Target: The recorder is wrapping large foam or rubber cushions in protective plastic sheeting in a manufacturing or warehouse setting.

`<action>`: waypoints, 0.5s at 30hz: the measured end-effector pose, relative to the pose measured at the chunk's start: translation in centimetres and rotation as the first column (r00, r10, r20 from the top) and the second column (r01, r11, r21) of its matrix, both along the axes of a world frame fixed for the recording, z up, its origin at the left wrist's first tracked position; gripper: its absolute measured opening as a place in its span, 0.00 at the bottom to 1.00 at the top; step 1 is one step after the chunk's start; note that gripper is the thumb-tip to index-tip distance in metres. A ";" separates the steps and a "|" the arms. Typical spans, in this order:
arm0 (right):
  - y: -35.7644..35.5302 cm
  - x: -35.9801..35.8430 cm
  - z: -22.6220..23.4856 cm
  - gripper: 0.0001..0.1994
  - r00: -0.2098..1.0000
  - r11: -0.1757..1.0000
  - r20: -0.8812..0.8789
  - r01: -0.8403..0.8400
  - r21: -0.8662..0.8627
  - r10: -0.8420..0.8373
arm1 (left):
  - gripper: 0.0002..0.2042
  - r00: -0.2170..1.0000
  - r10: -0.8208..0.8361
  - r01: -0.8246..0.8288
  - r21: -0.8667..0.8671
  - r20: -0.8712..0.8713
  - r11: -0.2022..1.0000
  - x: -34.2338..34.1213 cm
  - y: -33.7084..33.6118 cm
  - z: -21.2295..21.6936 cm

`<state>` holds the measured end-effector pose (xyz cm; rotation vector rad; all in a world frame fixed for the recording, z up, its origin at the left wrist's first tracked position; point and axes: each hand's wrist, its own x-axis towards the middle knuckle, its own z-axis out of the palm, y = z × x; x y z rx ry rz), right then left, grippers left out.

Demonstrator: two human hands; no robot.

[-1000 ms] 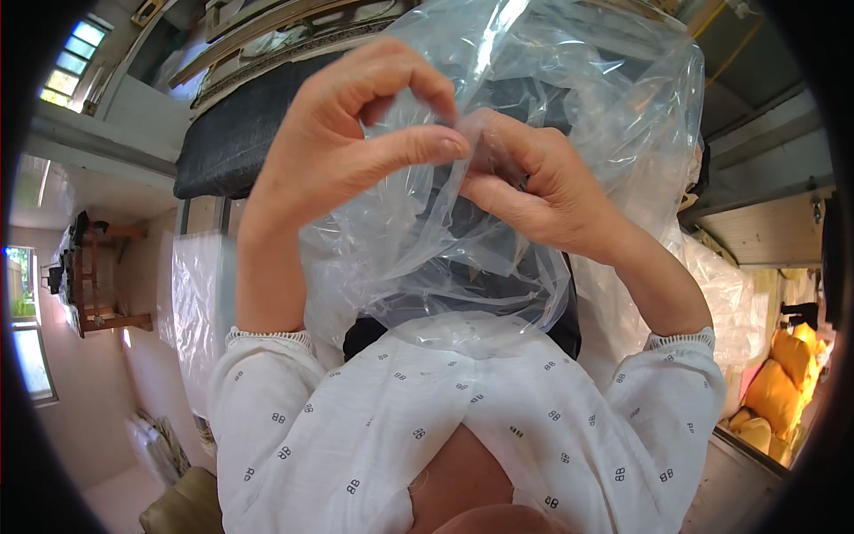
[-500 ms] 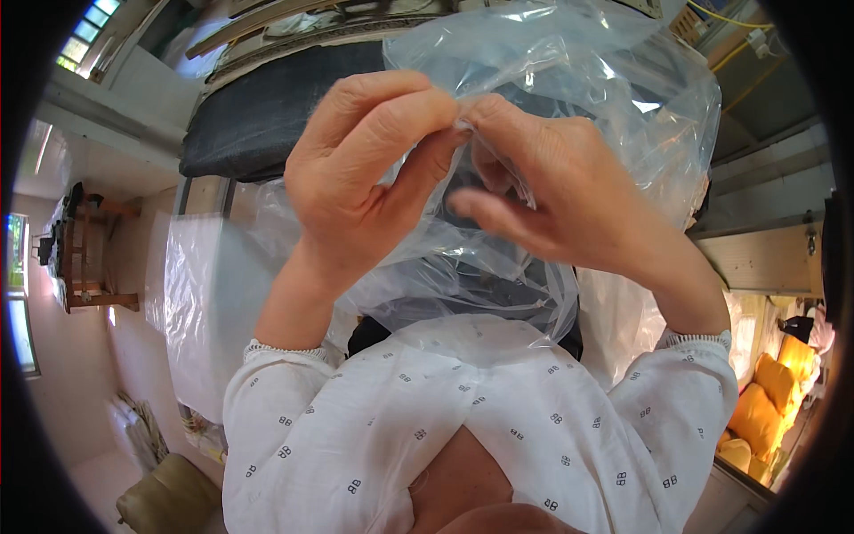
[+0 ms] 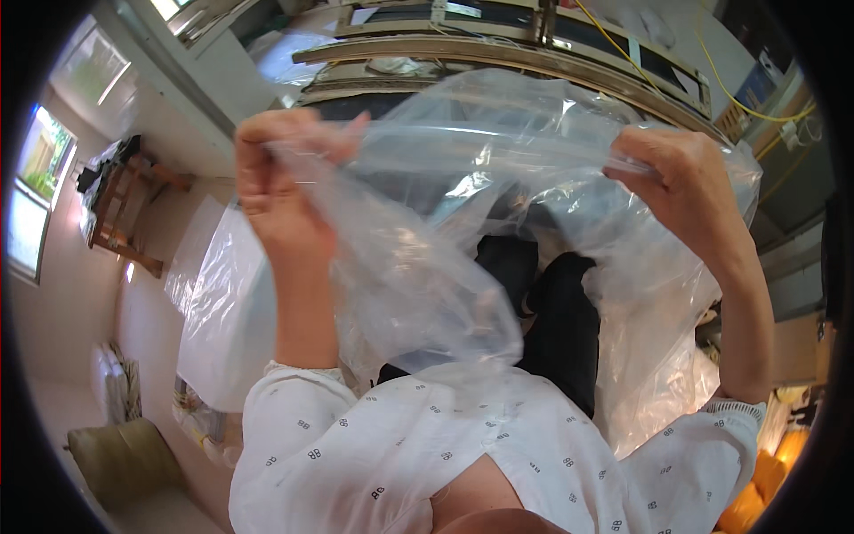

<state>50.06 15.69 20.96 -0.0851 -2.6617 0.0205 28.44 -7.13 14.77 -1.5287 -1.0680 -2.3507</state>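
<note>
A large clear plastic bag [image 3: 418,240] is stretched between my two raised hands. My left hand [image 3: 285,178] is closed on one end of its upper edge, with the fingers slightly smeared by motion. At the other end, my right hand [image 3: 680,173] grips the edge between thumb and curled fingers. The bag's edge runs taut from hand to hand, while loose film hangs down toward my shirt. A dark, cloth-like bundle [image 3: 360,107] lies just beyond the bag, mostly covered by the film.
Beyond the bag stands a wooden frame [image 3: 498,58] with a yellow cord [image 3: 614,49] over it. More clear plastic [image 3: 222,307] lies to the left and around my legs [image 3: 565,329]. A wooden stand [image 3: 129,209] and an olive cushion [image 3: 124,463] are at far left.
My hands were together, pinching the film; now they are wide apart with the bag's edge pulled taut. The view has shifted, showing more of the wooden frame and my legs.
</note>
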 end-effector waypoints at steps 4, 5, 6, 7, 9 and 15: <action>3.0 2.2 -0.3 0.08 0.970 0.971 0.202 0.169 -0.168 -0.134 | 0.08 0.954 0.174 -0.173 -0.026 0.245 0.985 -5.0 -9.1 2.5; 3.7 3.1 -2.0 0.06 0.970 0.990 0.208 0.137 -0.036 -0.127 | 0.09 0.948 0.273 -0.264 -0.073 0.166 0.962 -6.9 -11.1 3.2; 3.4 3.4 -3.0 0.05 0.929 0.941 0.370 0.129 -0.312 -0.005 | 0.08 0.889 0.416 -0.405 -0.096 0.193 0.909 -9.0 -12.9 3.3; 2.8 3.9 -3.7 0.05 0.862 0.814 0.484 0.167 -0.556 0.154 | 0.08 0.809 0.546 -0.532 -0.122 0.217 0.838 -11.5 -14.7 3.0; 1.5 5.9 -3.9 0.05 0.677 0.504 0.532 0.267 -0.821 0.509 | 0.10 0.767 0.622 -0.585 -0.227 0.157 0.779 -18.5 -18.5 1.4; 1.5 17.0 -10.0 0.08 0.383 0.069 0.406 0.652 -0.756 0.830 | 0.12 -0.036 0.792 -0.966 -0.182 -0.609 -0.184 -41.9 -27.2 -6.1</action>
